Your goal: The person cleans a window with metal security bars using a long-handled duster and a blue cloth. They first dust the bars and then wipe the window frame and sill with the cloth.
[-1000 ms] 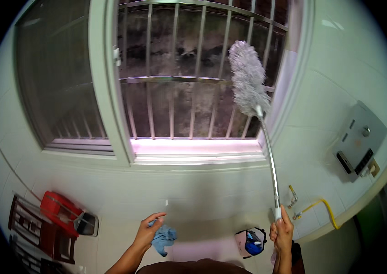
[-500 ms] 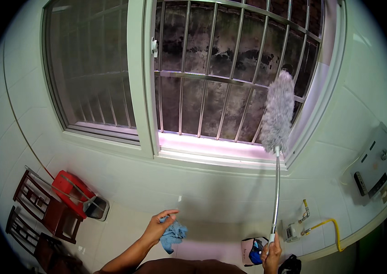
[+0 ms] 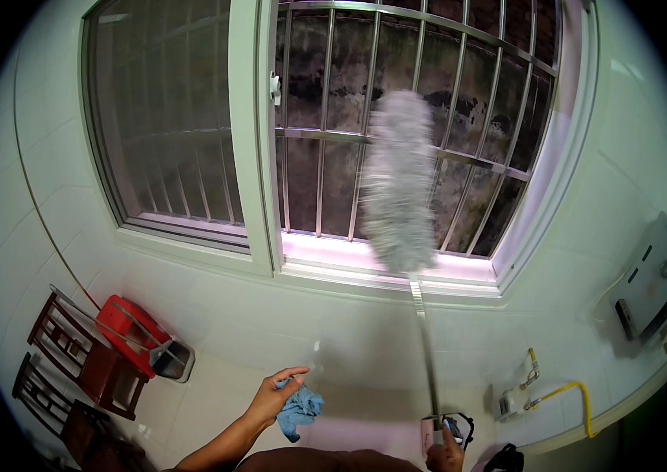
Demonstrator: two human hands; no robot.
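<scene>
A long-handled duster [image 3: 401, 185] with a fluffy grey head stands upright before the open half of the window, its head blurred by motion. My right hand [image 3: 445, 454], low in the view, is closed round the lower end of its metal handle. The fluffy head is in front of the metal window bars [image 3: 322, 94] and reaches down to the sill; whether it touches the bars I cannot tell. My left hand [image 3: 273, 398] grips a crumpled blue cloth [image 3: 300, 414], which hangs below the fingers, away from the wall.
A screened pane [image 3: 164, 118] fills the window's left half. Two dark wooden chairs [image 3: 101, 377] stand at lower left beside a red plastic object [image 3: 127, 330] and a grey bin [image 3: 174, 362]. A water heater [image 3: 648, 283], a yellow hose [image 3: 587, 405] and a bag [image 3: 428, 433] are on the right.
The duster has swung left across the bars, away from the window's right side. My right hand has shifted slightly left and down; my left hand still grips the cloth in nearly the same place.
</scene>
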